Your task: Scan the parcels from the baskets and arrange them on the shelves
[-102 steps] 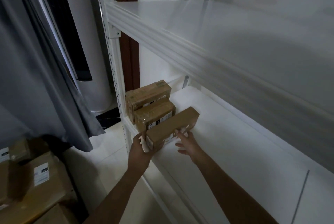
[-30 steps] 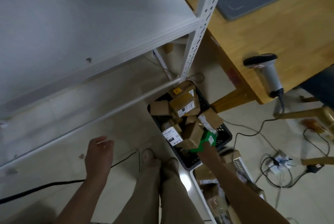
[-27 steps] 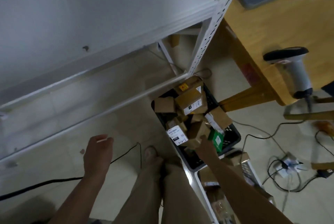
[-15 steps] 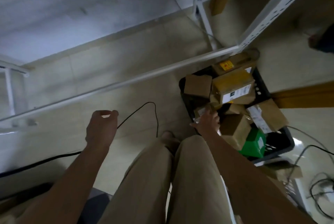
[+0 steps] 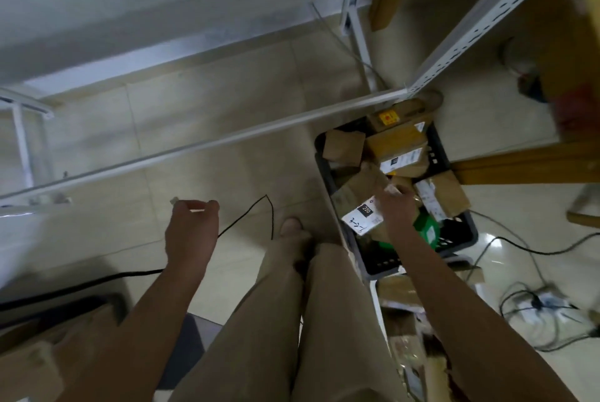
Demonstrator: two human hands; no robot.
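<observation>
Reaching down into the black basket beside my legs, I curl my right hand over a brown parcel with a white label, fingers hooked on its far edge. The parcel lies on top of the pile in the basket, just beside a green box. My left hand hangs above the floor tiles, loosely curled, holding nothing.

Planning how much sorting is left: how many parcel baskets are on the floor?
2. A dark basket beside the shelf post, where the right hand grips a labelled parcel; a white-rimmed one just nearer the person, partly behind that arm. Others may be out of view.
</observation>
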